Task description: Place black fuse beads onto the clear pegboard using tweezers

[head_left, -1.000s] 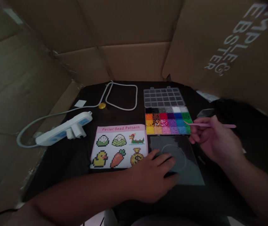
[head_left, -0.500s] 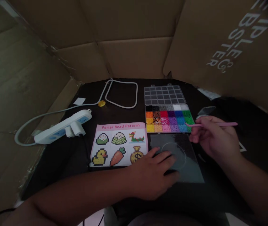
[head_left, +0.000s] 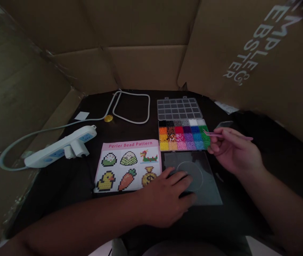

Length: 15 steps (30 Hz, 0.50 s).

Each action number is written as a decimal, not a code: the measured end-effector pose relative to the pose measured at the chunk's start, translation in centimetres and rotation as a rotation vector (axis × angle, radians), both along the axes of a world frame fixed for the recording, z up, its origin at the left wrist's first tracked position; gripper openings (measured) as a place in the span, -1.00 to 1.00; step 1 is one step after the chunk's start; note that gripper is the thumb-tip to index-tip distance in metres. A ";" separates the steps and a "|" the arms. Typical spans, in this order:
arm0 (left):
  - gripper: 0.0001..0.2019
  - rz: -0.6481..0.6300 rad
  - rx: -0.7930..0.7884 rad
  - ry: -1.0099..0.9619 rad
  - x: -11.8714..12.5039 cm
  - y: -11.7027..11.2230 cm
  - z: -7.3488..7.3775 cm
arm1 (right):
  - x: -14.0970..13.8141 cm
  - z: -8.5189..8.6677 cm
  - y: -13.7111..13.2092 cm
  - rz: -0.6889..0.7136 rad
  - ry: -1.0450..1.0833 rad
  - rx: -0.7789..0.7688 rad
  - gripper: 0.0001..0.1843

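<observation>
Tall cardboard walls (head_left: 146, 28), the right one printed with white lettering, enclose a dark table (head_left: 130, 132) where a person works with two bare hands. A pale cord (head_left: 149, 106) loops across its far side and runs to a white power strip (head_left: 60, 146) at left, two white plugs (head_left: 79, 147) seated in its sockets. Near the middle lies a pink-edged pattern sheet (head_left: 127, 166) headed "Perler Bead Pattern," showing six designs, among them a duck and a carrot. Just to its right and farther back, the bead box (head_left: 185, 150) lies with its clear lid (head_left: 179, 106) folded away from the person, while a clear board (head_left: 207, 192) marked with a pale ring sits in front of it. The left hand (head_left: 167, 197) rests over the board's left side and hides the sheet's near right corner, its grip slack, fingers spread, holding nothing that shows. The right hand (head_left: 236, 153), beside the box, keeps a closed grip on pink tweezers (head_left: 215, 134), whose slightly parted tips reach over the green compartments; whether they pinch anything cannot be told. A white paper slip (head_left: 82, 116) and a gold disc (head_left: 108, 118) lie beside the cord. Smallest are the beads (head_left: 179, 130), sorted mostly by color.
</observation>
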<state>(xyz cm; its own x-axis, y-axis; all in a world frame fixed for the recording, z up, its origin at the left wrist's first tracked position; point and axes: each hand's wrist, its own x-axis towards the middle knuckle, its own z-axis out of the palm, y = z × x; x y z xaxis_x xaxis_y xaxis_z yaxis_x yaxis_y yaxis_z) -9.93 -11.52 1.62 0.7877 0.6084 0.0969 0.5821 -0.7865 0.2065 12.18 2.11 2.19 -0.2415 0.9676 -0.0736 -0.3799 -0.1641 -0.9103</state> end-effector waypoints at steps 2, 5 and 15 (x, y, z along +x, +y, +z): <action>-0.65 0.001 0.004 0.003 -0.1 0.0 0.0 | 0.2 0.0 0.1 -0.034 0.007 0.079 -0.83; -0.65 0.009 0.025 0.008 -0.2 0.0 0.0 | 0.3 -0.1 0.2 -0.118 -0.035 0.221 -0.64; -0.64 0.007 0.023 0.017 -0.4 0.1 -0.4 | 0.5 0.9 0.4 -0.423 -0.212 0.359 -0.79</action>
